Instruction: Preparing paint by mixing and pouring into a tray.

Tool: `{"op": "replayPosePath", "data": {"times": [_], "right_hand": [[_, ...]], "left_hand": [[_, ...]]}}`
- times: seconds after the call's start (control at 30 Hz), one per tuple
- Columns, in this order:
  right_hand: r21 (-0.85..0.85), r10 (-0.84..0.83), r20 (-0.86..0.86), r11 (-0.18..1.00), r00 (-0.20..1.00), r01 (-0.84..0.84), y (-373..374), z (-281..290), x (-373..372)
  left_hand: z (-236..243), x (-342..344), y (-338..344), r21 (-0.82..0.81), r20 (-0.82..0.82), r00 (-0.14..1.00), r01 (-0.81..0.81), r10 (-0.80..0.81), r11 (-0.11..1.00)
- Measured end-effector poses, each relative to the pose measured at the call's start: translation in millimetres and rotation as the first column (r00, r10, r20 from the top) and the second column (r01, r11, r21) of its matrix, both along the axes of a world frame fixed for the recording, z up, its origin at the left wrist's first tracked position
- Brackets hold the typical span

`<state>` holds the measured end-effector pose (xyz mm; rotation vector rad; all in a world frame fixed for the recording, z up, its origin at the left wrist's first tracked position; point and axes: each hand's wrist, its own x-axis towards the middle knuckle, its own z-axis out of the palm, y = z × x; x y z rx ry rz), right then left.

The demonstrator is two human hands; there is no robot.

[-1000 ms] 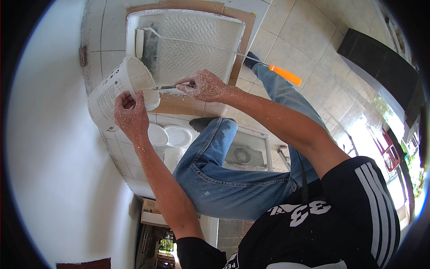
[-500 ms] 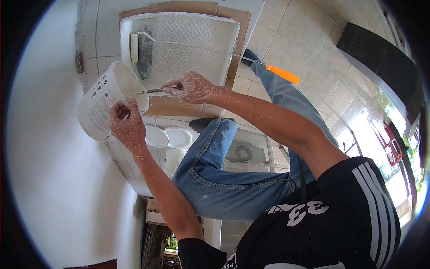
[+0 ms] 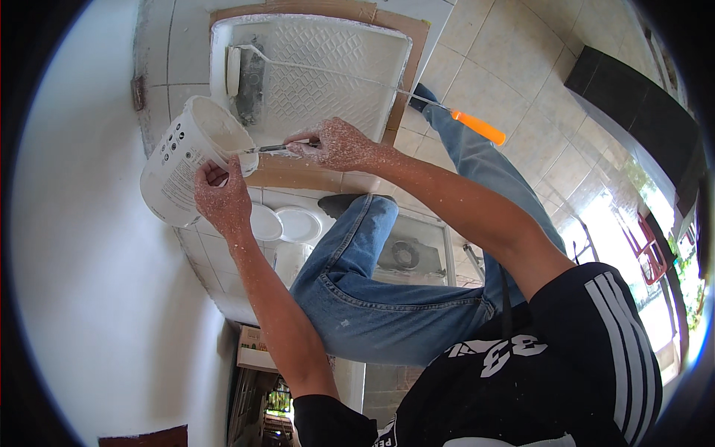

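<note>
A white plastic bucket [image 3: 170,173] tilts at the left, its mouth toward the paint tray and pale paint inside. My left hand [image 3: 226,200], speckled with white, grips it near the rim with curled fingers. My right hand [image 3: 339,143], also spattered, is closed around a slim tool [image 3: 274,148] with a metal shaft. The tool's far end reaches the bucket's mouth near my left fingertips; its kind cannot be made out. Just beyond my hands lies the white-coated paint tray [image 3: 328,56]. Across it rests a paint roller [image 3: 478,127] with an orange handle.
Brown cardboard [image 3: 298,177] lies under the tray. Two round white lids [image 3: 299,225] sit on the tiles near my bent knee. A white wall [image 3: 82,246] rises at the left. A dark, long block-shaped object [image 3: 633,112] stands on the tiled floor at the far right.
The whole view has shifted slightly, so things appear a little farther right. Both hands keep their holds, and the tool stays at the bucket's mouth.
</note>
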<state>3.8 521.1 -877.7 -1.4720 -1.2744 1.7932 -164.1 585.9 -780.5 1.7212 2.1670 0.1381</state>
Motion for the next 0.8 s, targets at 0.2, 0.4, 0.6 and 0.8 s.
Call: {"op": "replayPosePath", "data": {"times": [0.2,0.4,0.6,0.8], "right_hand": [[0.016,-0.057,-0.025,0.998,0.998,0.058,-16,-13,22],[-0.035,0.031,0.007,0.999,0.999,-0.031,-20,-5,29],[-0.031,-0.027,-0.058,0.999,0.998,0.026,-22,-16,14],[0.043,0.042,0.041,0.998,0.998,-0.044,-24,-18,14]], "left_hand": [[-4,8,-2,0.001,0.004,1.0,0.022,-0.022,1.0],[-7,6,-5,0.006,-0.031,0.998,0.057,-0.057,0.998],[-13,14,-7,-0.013,-0.041,0.996,0.08,-0.08,0.997],[-15,13,-7,-0.007,-0.04,0.993,0.109,-0.109,0.994]]}}
